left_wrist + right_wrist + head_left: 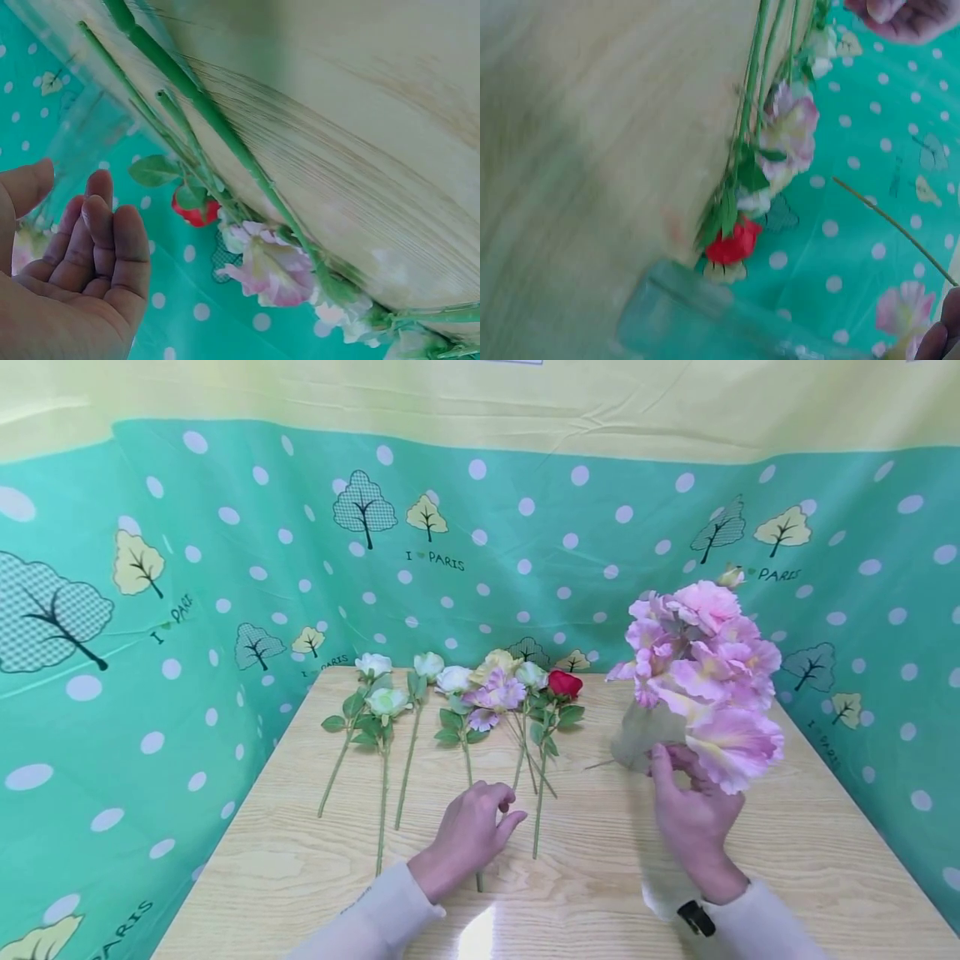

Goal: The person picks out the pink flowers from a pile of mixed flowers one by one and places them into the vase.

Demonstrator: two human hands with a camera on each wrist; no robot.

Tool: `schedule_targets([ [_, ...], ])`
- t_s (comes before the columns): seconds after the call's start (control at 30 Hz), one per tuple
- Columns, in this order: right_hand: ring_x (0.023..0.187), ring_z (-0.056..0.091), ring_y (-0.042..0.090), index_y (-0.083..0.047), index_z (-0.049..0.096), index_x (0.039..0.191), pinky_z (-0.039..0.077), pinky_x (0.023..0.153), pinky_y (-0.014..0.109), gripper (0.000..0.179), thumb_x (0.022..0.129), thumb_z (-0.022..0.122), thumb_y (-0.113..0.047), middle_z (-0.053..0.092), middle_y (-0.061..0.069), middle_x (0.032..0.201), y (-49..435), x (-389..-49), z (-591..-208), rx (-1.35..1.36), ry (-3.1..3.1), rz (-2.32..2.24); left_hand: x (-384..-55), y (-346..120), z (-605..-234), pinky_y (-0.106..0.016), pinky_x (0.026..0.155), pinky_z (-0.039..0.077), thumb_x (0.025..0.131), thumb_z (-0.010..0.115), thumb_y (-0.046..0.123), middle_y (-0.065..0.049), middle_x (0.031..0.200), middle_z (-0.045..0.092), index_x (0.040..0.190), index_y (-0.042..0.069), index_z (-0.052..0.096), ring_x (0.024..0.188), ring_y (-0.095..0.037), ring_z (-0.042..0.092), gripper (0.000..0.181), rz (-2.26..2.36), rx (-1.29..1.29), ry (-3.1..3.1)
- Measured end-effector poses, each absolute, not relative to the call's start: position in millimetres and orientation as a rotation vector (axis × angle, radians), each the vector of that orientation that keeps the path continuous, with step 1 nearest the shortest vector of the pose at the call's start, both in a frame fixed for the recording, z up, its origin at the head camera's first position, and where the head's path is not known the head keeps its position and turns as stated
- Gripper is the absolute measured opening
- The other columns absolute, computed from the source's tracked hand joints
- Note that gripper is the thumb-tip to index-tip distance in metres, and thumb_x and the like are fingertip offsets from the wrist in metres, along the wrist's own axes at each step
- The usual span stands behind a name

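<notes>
My right hand (693,806) pinches a thin flower stem (896,225) beside the vase; the stem's cut end points left. A large pink flower (735,743) hangs just above that hand, apparently on this stem. Behind it stands a clear glass vase (637,735), its base showing in the right wrist view (675,307). More pink blooms (708,610) cluster over the vase's mouth and hide it. Over the lying stems hovers my left hand (472,827), with fingers loosely bent and nothing between them. In the left wrist view its palm (82,292) is bare.
A row of flowers lies with stems toward me: white roses (372,665), a pale green rose (388,700), a pink-purple flower (497,692) and a red rose (564,684). They rest on a wooden table (600,877). A green dotted curtain (525,568) encloses its back and sides.
</notes>
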State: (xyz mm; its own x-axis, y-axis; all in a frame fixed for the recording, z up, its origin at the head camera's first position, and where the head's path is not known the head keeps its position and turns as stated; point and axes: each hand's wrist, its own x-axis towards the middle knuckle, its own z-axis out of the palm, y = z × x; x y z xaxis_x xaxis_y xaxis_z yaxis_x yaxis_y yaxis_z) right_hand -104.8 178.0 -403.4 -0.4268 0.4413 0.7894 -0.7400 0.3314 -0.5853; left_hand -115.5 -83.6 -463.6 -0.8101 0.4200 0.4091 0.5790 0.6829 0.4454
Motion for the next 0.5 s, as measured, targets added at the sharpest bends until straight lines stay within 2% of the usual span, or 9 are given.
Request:
schedule_targets([
  [0.17, 0.061, 0.067, 0.009, 0.024, 0.063, 0.092, 0.055, 0.061, 0.017, 0.012, 0.08, 0.067, 0.021, 0.071, 0.023, 0.074, 191, -107, -390, 0.27, -1.398, 1.375, -118, -86, -464, -0.02, 0.06, 0.049, 0.089, 0.082, 0.023, -0.003, 0.085, 0.071, 0.096, 0.005, 0.072, 0.071, -0.01, 0.057, 0.022, -0.835, -0.775, -2.622],
  [0.33, 0.059, 0.064, 0.004, 0.023, 0.066, 0.082, 0.054, 0.063, 0.015, 0.009, 0.084, 0.069, 0.014, 0.074, 0.009, 0.071, 204, -112, -378, 0.13, -1.416, 1.272, -119, -89, -465, -0.021, 0.059, 0.049, 0.089, 0.082, 0.022, -0.005, 0.085, 0.071, 0.096, 0.005, 0.072, 0.07, -0.012, 0.057, 0.021, -0.843, -0.772, -2.611],
  [0.4, 0.058, 0.064, 0.003, 0.023, 0.067, 0.082, 0.053, 0.063, 0.015, 0.011, 0.085, 0.069, 0.012, 0.074, 0.007, 0.071, 209, -113, -372, 0.105, -1.399, 1.26, -119, -89, -465, -0.022, 0.06, 0.05, 0.089, 0.082, 0.022, -0.005, 0.085, 0.071, 0.097, 0.005, 0.072, 0.071, -0.013, 0.059, 0.021, -0.839, -0.771, -2.601],
  [0.5, 0.058, 0.064, 0.003, 0.021, 0.068, 0.091, 0.052, 0.06, 0.013, 0.012, 0.086, 0.069, 0.01, 0.074, 0.013, 0.073, 216, -115, -363, 0.085, -1.377, 1.241, -120, -90, -466, -0.023, 0.061, 0.052, 0.089, 0.082, 0.021, -0.005, 0.085, 0.072, 0.097, 0.004, 0.072, 0.073, -0.014, 0.062, 0.021, -0.835, -0.766, -2.587],
])
